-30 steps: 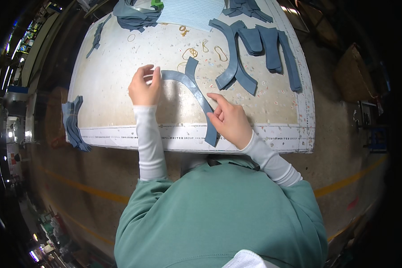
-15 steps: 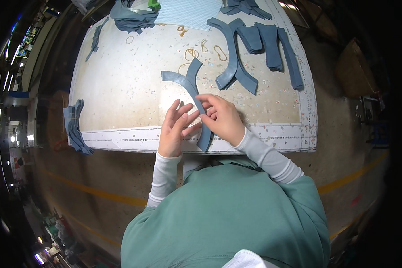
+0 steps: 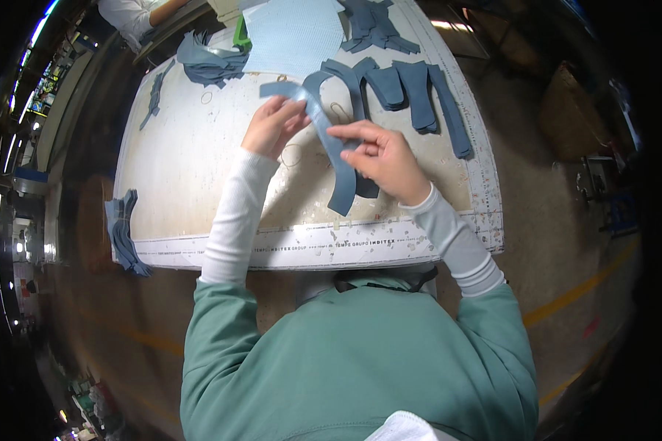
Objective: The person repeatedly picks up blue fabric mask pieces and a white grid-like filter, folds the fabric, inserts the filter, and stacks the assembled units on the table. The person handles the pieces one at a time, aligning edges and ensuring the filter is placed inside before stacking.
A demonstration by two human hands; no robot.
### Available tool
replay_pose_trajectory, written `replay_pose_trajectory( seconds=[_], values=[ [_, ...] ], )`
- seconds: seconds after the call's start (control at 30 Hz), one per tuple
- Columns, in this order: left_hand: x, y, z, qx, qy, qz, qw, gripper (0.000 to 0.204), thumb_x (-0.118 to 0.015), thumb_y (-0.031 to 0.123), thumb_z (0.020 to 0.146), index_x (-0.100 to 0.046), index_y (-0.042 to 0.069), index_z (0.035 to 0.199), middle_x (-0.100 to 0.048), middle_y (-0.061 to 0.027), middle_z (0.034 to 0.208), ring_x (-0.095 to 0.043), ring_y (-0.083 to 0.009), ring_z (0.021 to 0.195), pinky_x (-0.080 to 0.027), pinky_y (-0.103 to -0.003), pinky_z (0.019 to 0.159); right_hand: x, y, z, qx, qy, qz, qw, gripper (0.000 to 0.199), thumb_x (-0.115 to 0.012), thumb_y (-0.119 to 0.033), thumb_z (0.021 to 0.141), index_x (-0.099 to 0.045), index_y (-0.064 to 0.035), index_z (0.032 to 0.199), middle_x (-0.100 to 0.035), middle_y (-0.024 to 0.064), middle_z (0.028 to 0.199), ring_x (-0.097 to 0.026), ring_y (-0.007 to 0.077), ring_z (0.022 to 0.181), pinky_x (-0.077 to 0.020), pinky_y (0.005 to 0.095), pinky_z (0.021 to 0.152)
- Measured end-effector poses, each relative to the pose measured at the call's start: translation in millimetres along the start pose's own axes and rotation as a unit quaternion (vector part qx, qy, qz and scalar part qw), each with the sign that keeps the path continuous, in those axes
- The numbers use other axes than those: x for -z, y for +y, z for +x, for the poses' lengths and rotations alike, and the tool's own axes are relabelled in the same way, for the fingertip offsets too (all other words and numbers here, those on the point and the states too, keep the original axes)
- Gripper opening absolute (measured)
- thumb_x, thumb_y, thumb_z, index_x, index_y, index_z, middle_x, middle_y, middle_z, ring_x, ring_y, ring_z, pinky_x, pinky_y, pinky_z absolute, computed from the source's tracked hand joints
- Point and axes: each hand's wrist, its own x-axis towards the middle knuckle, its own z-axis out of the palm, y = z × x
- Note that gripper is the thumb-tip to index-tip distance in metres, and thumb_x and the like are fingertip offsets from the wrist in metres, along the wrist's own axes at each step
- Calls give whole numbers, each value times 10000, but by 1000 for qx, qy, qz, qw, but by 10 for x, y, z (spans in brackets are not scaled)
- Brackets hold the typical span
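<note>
The left hand [image 3: 273,126] is up over the table [image 3: 198,169]; its fingers [image 3: 290,110] are bent and pressed on the top end of a long curved blue strip [image 3: 331,143] of cloth; the thumb and the fingers pinch that end between them. The right hand [image 3: 382,158] is just beside it, lower down; its pointing finger and thumb [image 3: 346,134] stick out to the left and pinch the middle of the same strip; the other fingers of this hand are curled in. The strip bends like a hook; it goes from the left fingers, past the right fingertips, and hangs down below them, with its bottom end near the front edge of the table.

Just past the right fingers, farther up the table, lie more blue pieces [image 3: 412,92] side by side, some long and some short; above the left fingers there is a light blue sheet [image 3: 290,33]; to the left of that sheet sits a heap of blue cloth [image 3: 210,62] with a green thing [image 3: 240,37] beside it. Some thin rings [image 3: 294,156] lie flat on the table under and near both hands. Far to the left of the left hand, a bunch of blue scraps [image 3: 125,231] hangs off the side of the table. Another person's white sleeve [image 3: 129,15] shows at the far top corner, well apart from both hands.
</note>
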Motion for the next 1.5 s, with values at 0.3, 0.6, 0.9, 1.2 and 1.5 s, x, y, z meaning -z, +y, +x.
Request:
replay_pose_trajectory(
  seconds=[0.3, 0.6, 0.9, 1.2, 1.5],
  values=[
    [-86, -403, 1105, 13, 61, 299, 952, 258, -631, 110, 863, -630, -54, 1061, -677, -98, 898, -651, -141, 773, -530, -253, 733, 520, 515, 510, -155, 109, -11, 982, 408, -610, 8, 794, -602, -33, 1200, -655, 57, 1022, -480, 47, 579, -432, 196, 536],
    [-236, -632, 919, -108, 79, 587, 798, 287, -622, 309, 802, -719, 67, 920, -690, -149, 811, -680, -278, 754, -522, -328, 718, 525, 774, 502, -75, 140, -79, 984, 381, -671, -55, 751, -638, -29, 1130, -678, 99, 967, -621, 104, 629, -498, 241, 613],
    [-502, -549, 973, -91, 91, 665, 736, 348, -663, 329, 760, -694, 55, 972, -678, -149, 885, -658, -320, 817, -519, -353, 761, 603, 664, 596, 63, 143, -401, 902, 288, -668, -136, 749, -660, -28, 1016, -611, 131, 801, -614, 296, 727, -508, 389, 708],
    [-494, -777, 735, -298, -19, 717, 629, 403, -512, 345, 913, -543, 124, 1248, -459, -69, 1363, -392, -257, 1301, -236, -539, 1070, 542, 309, -38, 190, -20, -465, 864, 184, -667, -44, 746, -573, -11, 901, -560, 105, 845, -594, 260, 738, -481, 325, 661],
    [-476, -851, 749, -287, -15, 717, 635, 392, -488, 367, 922, -554, 145, 1238, -461, -58, 1370, -388, -258, 1308, -220, -571, 1073, 443, 327, -97, 186, -3, -519, 834, 239, -683, -54, 728, -520, -36, 902, -547, 100, 894, -581, 280, 804, -483, 353, 715]
  ],
)
